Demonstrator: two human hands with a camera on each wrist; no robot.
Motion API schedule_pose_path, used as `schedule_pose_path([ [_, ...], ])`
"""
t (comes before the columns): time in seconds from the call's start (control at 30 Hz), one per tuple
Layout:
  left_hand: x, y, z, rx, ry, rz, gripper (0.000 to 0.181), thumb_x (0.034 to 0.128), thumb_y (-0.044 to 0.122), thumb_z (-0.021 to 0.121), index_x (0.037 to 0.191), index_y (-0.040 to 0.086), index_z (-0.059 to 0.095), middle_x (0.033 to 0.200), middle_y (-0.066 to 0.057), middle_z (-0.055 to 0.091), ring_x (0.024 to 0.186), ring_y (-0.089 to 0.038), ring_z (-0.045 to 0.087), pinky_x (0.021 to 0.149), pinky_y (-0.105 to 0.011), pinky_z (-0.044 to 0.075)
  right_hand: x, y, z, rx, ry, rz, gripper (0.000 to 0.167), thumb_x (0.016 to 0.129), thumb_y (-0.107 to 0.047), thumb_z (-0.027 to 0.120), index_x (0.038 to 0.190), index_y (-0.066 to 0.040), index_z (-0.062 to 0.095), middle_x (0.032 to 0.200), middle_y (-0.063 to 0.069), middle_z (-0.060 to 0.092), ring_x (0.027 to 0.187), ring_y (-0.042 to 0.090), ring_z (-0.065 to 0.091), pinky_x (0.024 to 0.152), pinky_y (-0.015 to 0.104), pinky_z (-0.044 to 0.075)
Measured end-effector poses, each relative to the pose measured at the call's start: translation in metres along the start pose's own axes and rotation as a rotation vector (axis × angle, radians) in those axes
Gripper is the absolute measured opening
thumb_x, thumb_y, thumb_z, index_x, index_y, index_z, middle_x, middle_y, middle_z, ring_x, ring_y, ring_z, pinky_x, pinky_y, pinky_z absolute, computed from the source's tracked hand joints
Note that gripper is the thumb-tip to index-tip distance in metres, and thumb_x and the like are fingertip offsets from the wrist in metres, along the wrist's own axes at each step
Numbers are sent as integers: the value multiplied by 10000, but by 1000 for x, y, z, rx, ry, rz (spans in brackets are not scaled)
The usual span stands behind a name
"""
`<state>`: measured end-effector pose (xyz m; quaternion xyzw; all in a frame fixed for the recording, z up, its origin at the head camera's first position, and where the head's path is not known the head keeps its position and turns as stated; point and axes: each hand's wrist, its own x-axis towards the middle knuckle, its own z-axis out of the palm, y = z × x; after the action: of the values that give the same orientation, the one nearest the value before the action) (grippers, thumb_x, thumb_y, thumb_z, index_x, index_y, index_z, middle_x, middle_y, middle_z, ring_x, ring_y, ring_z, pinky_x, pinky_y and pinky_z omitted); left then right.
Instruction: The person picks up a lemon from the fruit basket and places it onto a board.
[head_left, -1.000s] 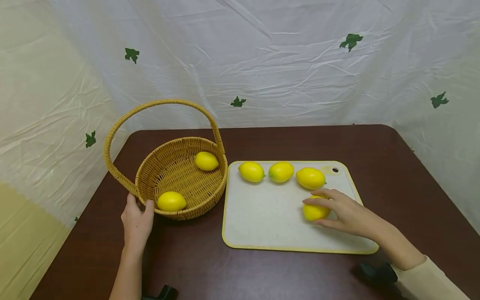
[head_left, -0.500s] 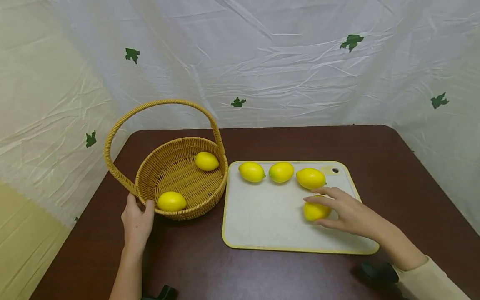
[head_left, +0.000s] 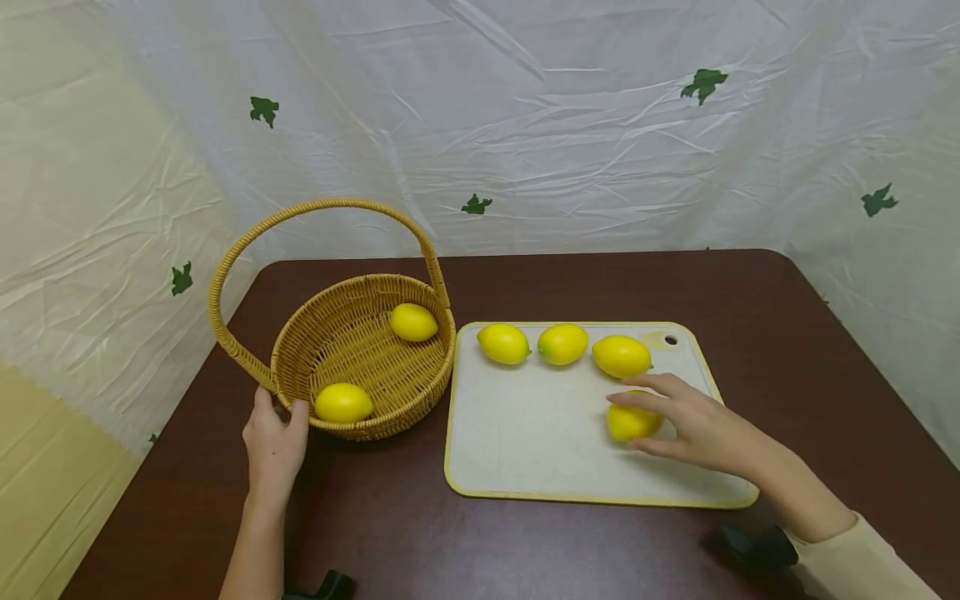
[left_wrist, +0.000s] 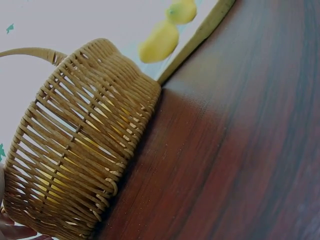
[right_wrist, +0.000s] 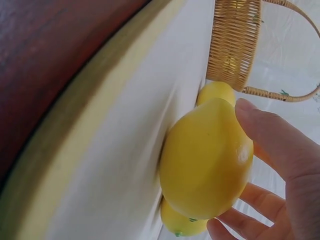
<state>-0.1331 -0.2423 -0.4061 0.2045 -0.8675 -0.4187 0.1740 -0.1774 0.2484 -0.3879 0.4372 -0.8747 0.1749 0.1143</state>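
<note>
Left hand (head_left: 274, 442) grips basket (head_left: 420, 407) near left edge of tabletop (head_left: 525, 550); right hand (head_left: 693, 423), fingers curled round lemon (head_left: 627, 425) (on cutting board (head_left: 525, 433)), toward tabletop's right edge.

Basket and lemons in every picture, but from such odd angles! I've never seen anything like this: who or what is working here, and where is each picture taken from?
No machine here: a person works with two bare hands. The wide picture comes from a camera on their head, looking forward and down. The two tilted close-ups come from cameras on each wrist.

On the dark table stand a woven basket with two lemons inside and a white board with four. The left hand holds the basket by its rim. The right hand curves its fingers and thumb around the nearest lemon on the board; how firmly, I can't tell.
</note>
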Motion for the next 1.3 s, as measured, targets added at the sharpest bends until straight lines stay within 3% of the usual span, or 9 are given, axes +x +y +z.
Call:
schedule_pose_path([
  [0.17,0,0,-1,-1,-2,-2,414,902,211,437,1270,23,412,1113,-188,544,927,-300,514,662,-379,413,3,0,-3,13,5,-1,564,653,-260,806,1172,-165,606,1144,58,565,1029,201,498,898,196,311],
  [0.27,0,0,-1,-3,-2,1,420,903,214,440,1278,28,411,1122,-185,543,930,-295,516,657,-365,413,6,-1,-5,21,5,-7,559,664,-259,797,1181,-176,601,1146,53,563,1037,200,494,918,172,272],
  [0.67,0,0,-1,-30,-9,8,407,903,212,437,1254,10,410,1133,-201,530,989,-320,502,733,-432,402,34,-6,-18,19,4,-87,458,750,-226,743,1184,-152,615,1192,70,549,1068,240,492,880,349,364],
  [0.87,0,1,-2,-31,-17,-6,414,904,217,435,1264,15,402,1130,-198,523,977,-319,485,733,-433,393,65,-12,-23,4,-18,-136,424,751,-208,739,1153,-144,623,1172,79,562,1080,258,497,860,424,410],
  [1.13,0,0,-3,-36,-11,-3,445,901,197,434,1305,16,386,1161,-209,529,999,-319,504,733,-426,405,116,-25,-29,26,-23,-258,424,754,-199,743,1152,-122,622,1163,105,576,1056,284,508,865,420,415],
  [1.3,0,0,-2,-27,-4,14,432,900,187,428,1292,9,398,1137,-205,541,968,-312,512,717,-416,404,146,-36,-32,50,-86,-257,418,812,-218,690,1212,-136,599,1213,101,555,1116,259,474,912,410,382],
])
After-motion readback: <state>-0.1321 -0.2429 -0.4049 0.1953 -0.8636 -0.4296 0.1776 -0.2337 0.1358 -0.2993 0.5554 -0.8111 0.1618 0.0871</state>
